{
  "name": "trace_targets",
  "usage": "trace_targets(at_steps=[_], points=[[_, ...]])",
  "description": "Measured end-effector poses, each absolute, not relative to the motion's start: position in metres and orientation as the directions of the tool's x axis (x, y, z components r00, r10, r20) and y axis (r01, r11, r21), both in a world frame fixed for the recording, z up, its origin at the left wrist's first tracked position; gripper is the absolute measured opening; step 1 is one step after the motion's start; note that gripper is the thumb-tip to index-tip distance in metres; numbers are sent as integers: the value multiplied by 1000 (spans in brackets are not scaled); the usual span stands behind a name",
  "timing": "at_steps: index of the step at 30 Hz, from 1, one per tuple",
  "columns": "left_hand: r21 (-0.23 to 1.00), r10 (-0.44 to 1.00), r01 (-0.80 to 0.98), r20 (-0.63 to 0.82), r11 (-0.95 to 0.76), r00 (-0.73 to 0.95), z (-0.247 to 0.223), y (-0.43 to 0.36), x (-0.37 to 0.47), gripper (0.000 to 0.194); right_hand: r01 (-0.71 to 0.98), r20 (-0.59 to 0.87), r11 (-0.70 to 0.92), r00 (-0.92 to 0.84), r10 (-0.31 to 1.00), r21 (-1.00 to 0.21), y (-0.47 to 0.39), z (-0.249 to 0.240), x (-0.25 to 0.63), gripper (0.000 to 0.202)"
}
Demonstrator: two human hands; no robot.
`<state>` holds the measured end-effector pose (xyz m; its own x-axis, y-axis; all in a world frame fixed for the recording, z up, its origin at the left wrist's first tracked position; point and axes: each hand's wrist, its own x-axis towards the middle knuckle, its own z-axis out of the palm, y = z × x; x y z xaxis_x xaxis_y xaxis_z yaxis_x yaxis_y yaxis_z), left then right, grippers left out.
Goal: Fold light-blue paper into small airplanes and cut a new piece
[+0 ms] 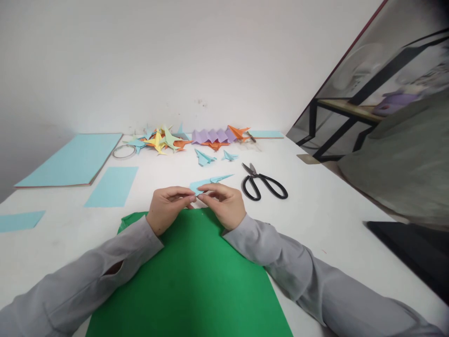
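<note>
My left hand (pixel 170 206) and my right hand (pixel 224 202) meet over the far edge of a green sheet (pixel 196 271). Both have thumb and forefinger pinched on a small piece of folded light blue paper (pixel 195 186); its lower part is hidden by my fingers. Just behind my right hand shows a long, pointed light blue fold (pixel 220 179); I cannot tell whether it belongs to the same piece. To the right lie black-handled scissors (pixel 264 181), blades slightly apart and pointing away. Two small blue paper planes (pixel 205 157) rest farther back.
A pile of coloured folded paper planes (pixel 161 140) stands against the wall, beside a pleated purple paper (pixel 213 136) and a ring of tape (pixel 124 151). At left are a blue paper stack (pixel 73 159) and a cut blue rectangle (pixel 112 187). A black flat object (pixel 407 252) lies right.
</note>
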<state>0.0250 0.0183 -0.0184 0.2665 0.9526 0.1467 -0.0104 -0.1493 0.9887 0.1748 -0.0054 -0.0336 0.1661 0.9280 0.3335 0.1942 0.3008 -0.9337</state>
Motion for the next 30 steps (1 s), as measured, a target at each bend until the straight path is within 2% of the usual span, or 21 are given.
trace_targets(at_steps=[8,15,30], points=[[993,951,-41,121,-114,283,-20,19,27,20,196,344,308,190,919,-931,-5,-33,174,5],[983,937,-37,181,-178,299,-19,19,27,12,219,349,307,188,918,-926,-5,-33,174,6],[990,944,-38,139,-134,298,-17,18,27,13,236,364,324,150,919,-916,-7,-30,174,4]])
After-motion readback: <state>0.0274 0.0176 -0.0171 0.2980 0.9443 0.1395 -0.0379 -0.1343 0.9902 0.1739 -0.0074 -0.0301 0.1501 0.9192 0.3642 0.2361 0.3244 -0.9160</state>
